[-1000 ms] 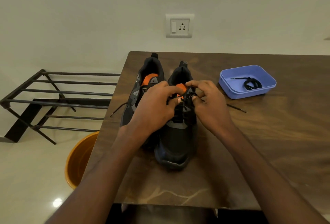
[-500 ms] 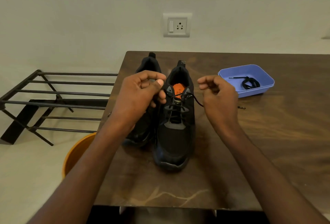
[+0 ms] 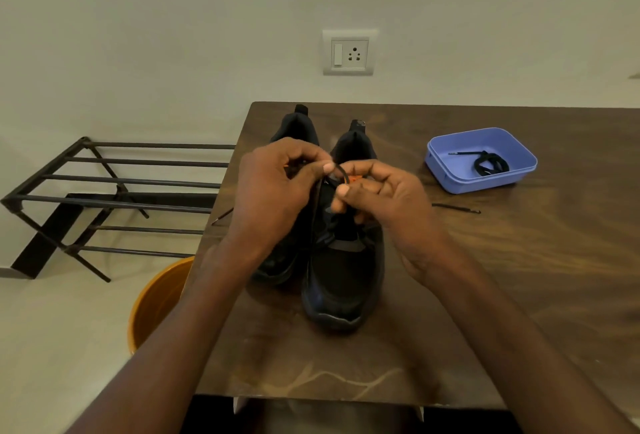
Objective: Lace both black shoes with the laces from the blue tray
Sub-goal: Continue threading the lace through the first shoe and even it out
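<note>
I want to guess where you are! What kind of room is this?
Probably a room at home: a wooden table against a plain wall, a wall socket, and a metal shoe rack on the floor.

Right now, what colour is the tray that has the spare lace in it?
Blue, a light periwinkle shade; the tray shows clearly in the head view.

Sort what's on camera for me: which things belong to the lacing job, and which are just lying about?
In the job:
- right black shoe, being laced
- left black shoe
- lace pinched by left hand and right hand
- blue tray holding the spare lace

Lying about:
- metal rack
- orange bucket
- wall socket
</note>
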A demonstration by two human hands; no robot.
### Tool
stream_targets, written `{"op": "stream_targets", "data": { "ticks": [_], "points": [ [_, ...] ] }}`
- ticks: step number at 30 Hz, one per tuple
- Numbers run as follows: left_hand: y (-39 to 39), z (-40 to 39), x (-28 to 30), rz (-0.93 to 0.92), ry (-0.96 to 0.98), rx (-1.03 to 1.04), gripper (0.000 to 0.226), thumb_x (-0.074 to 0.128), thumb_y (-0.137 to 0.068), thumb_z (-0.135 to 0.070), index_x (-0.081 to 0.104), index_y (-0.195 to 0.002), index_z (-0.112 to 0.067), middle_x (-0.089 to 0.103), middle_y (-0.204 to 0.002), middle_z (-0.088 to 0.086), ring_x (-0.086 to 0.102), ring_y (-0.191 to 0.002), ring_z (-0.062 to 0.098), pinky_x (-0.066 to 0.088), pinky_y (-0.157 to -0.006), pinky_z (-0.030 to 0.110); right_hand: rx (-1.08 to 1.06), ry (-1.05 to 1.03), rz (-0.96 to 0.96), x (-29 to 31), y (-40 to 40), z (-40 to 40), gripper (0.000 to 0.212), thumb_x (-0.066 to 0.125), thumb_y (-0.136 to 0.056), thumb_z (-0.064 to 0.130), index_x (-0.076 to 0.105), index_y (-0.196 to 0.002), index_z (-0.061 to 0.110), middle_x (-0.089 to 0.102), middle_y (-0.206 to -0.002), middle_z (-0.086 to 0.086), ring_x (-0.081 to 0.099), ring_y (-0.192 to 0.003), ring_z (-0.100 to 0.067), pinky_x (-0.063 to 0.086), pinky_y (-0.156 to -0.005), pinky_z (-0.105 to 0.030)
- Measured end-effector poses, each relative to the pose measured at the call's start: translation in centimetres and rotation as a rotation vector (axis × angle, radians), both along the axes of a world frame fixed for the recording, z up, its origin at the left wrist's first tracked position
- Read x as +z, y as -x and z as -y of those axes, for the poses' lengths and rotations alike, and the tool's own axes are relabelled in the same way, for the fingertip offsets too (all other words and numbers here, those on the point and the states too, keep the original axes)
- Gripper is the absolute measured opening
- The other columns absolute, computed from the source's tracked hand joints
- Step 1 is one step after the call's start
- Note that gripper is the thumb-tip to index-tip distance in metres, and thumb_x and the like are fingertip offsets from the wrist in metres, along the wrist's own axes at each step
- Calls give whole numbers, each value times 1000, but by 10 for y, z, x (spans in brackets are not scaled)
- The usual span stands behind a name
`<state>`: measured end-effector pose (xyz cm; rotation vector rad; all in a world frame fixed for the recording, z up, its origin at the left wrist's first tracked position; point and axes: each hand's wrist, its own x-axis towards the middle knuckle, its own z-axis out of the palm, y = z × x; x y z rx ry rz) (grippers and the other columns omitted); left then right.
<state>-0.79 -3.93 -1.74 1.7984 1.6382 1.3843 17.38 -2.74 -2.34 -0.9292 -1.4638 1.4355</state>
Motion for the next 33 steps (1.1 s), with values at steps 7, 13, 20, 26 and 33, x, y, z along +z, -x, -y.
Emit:
{"op": "stream_targets", "data": {
  "ticks": [7, 13, 20, 26, 33],
  "points": [
    [14, -9, -12, -318, 158, 149, 11, 72, -95, -20, 65, -91, -28, 54, -106, -9, 55, -101, 12, 55, -93, 40, -278, 157, -368, 11, -36, -19, 14, 56, -100, 11, 67, -108, 14, 61, -75, 1, 44, -51, -9, 40, -50, -24],
    [-6, 0, 4, -204, -51, -52, 27, 57, -104, -35, 63, -127, -23, 64, -121, -10, 59, -115, 10, 52, -99, 48, -130, -30, 1, 10, -27, -12, 13, 59, -101, 5, 70, -108, 3, 68, -77, -10, 37, -41, -6, 30, -41, -17],
    [-6, 3, 4, -165, 110, -134, 10, 65, -100, -23, 75, -96, -24, 65, -72, -22, 61, -67, 2, 47, -67, 23, -217, -81, 61, 8, -27, -13, 14, 68, -97, 9, 69, -106, -2, 68, -67, -4, 49, -41, 0, 37, -43, -10],
    [7, 0, -3, -399, 82, 156, 15, 63, -100, -37, 68, -114, -38, 68, -116, -17, 57, -116, 6, 28, -106, 42, -384, -52, 123, 1, -39, -23, 19, 76, -91, 27, 73, -92, 9, 66, -63, 4, 47, -46, 1, 37, -48, -14],
    [-19, 3, 4, -193, 57, -210, 17, 67, -100, -17, 74, -115, -19, 70, -87, -15, 67, -84, 2, 51, -82, 15, -161, -113, 48, 3, -20, -14, 19, 68, -96, 7, 70, -104, -10, 66, -58, 9, 57, -46, 3, 41, -47, -7]
  ]
}}
